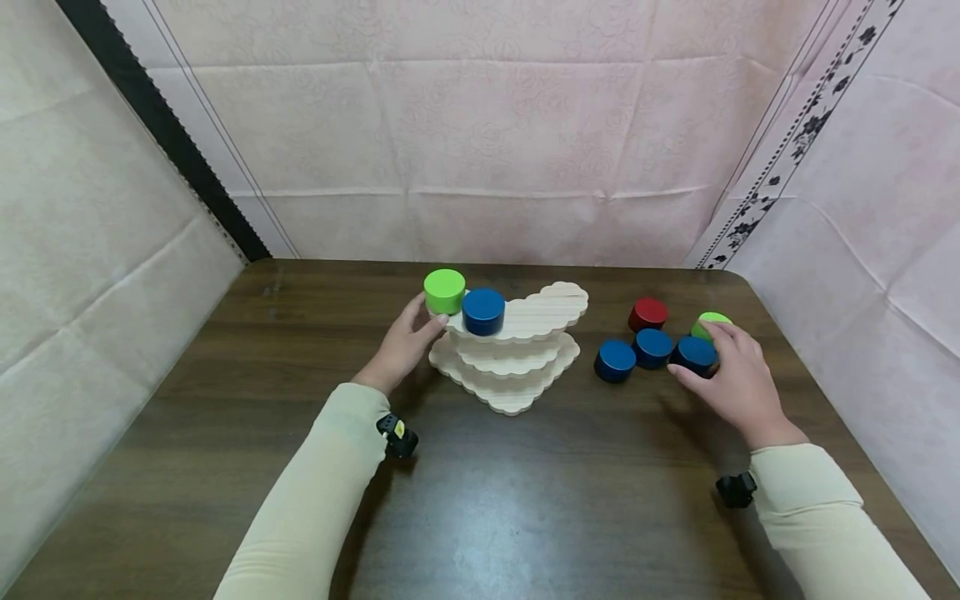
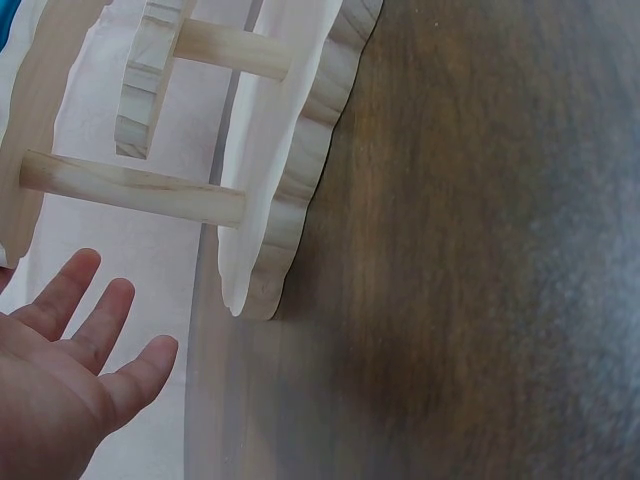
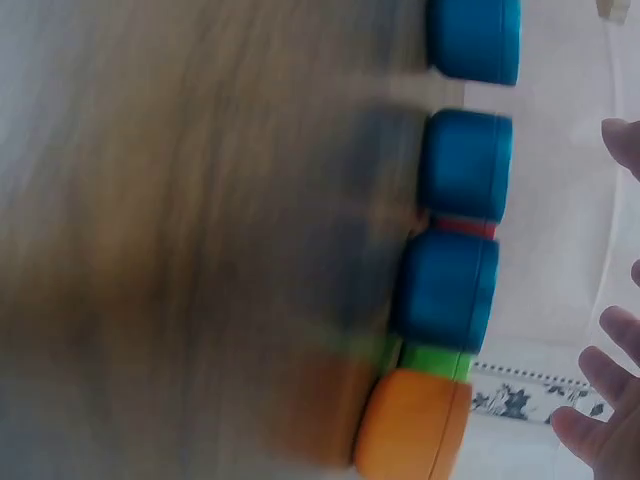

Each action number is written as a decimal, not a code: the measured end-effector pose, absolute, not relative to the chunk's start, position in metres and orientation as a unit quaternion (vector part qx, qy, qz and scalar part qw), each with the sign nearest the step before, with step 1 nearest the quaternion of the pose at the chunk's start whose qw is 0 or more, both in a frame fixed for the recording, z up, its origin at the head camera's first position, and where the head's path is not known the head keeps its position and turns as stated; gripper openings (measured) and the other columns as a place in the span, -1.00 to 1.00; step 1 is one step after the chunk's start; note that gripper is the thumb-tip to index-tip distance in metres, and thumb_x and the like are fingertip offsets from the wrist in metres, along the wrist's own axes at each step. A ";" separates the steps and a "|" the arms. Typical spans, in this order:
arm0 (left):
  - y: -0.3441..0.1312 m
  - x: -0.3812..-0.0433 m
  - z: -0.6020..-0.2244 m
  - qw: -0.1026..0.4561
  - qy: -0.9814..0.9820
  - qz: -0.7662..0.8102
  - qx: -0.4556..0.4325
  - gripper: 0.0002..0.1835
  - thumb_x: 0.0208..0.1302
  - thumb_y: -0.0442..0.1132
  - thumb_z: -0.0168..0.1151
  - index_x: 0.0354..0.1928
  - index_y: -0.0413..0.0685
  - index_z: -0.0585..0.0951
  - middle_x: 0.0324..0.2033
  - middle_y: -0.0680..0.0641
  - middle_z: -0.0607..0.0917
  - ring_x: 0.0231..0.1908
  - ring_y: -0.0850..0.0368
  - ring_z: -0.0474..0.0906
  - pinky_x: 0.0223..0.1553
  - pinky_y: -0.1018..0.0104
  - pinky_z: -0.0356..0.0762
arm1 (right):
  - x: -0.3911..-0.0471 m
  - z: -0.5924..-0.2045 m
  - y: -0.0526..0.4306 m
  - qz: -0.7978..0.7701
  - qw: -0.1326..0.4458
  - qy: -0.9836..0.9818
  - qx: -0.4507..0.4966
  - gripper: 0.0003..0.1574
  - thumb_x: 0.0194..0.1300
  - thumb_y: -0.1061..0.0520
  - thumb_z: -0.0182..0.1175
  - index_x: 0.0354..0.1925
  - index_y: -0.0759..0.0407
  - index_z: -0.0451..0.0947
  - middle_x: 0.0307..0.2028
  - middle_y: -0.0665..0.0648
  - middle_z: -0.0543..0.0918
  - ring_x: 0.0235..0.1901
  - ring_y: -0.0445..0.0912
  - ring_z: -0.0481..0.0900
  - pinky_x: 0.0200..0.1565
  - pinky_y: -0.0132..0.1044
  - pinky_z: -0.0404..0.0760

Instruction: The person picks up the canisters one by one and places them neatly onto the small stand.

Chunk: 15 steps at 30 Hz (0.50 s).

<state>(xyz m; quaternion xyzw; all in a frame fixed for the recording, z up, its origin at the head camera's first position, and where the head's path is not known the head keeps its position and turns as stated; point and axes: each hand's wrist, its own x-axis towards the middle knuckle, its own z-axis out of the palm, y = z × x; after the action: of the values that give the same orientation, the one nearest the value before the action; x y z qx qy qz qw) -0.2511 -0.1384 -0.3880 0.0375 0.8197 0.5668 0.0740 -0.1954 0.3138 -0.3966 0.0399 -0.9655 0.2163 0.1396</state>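
Observation:
A pale wooden tiered stand (image 1: 512, 379) with scalloped shelves stands near the table's middle. On its top shelf are a green round canister (image 1: 445, 292) at the left end and a blue canister (image 1: 483, 312) beside it. My left hand (image 1: 401, 346) holds the top shelf's left end with the thumb in front; its other fingers (image 2: 150, 375) spread below the shelf. At the right, my right hand (image 1: 738, 383) hovers, fingers spread, over a group with several blue canisters (image 1: 616, 361), a red one (image 1: 648, 313) and a green one (image 1: 705, 327). An orange canister (image 3: 412, 425) shows in the right wrist view, hidden under the hand from above.
The dark wooden table (image 1: 480, 500) reaches back to a pale patterned cloth wall (image 1: 510, 133). More cloth hangs at both sides. Wooden dowels (image 2: 130, 188) join the stand's shelves.

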 end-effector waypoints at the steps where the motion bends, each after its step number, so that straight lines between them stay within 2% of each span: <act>1: -0.138 -0.251 -0.388 0.074 0.820 0.566 0.037 -0.21 0.38 0.21 0.03 0.52 0.23 -0.02 0.44 -0.12 0.18 0.41 -0.11 0.12 0.34 -0.19 0.12 | -0.195 -0.397 0.316 0.216 0.139 -0.966 0.037 0.02 0.17 -0.19 0.34 0.36 0.33 0.20 0.30 0.49 0.20 0.23 0.44 0.13 0.08 0.47 0.23; 7: -0.138 -0.251 -0.387 0.076 0.822 0.563 0.036 -0.21 0.39 0.21 0.02 0.52 0.23 -0.03 0.44 -0.12 0.18 0.41 -0.11 0.11 0.34 -0.19 0.12 | -0.193 -0.400 0.331 0.206 0.115 -0.972 0.010 0.09 0.21 -0.28 0.26 0.39 0.37 0.13 0.29 0.54 0.17 0.21 0.46 0.11 0.06 0.47 0.26; 15: -0.138 -0.252 -0.389 0.076 0.820 0.566 0.037 -0.22 0.39 0.20 0.03 0.52 0.23 -0.02 0.45 -0.11 0.17 0.41 -0.11 0.11 0.35 -0.19 0.11 | -0.192 -0.407 0.352 0.219 0.092 -0.971 -0.015 0.13 0.25 -0.31 0.20 0.40 0.43 0.07 0.29 0.58 0.12 0.23 0.50 0.05 0.11 0.49 0.16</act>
<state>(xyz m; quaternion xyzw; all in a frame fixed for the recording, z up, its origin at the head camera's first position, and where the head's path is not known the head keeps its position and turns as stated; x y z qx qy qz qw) -0.2521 -0.1384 -0.3885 0.0368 0.8201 0.5658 0.0765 -0.1921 0.3515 -0.4067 -0.0150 -0.9712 0.2193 0.0923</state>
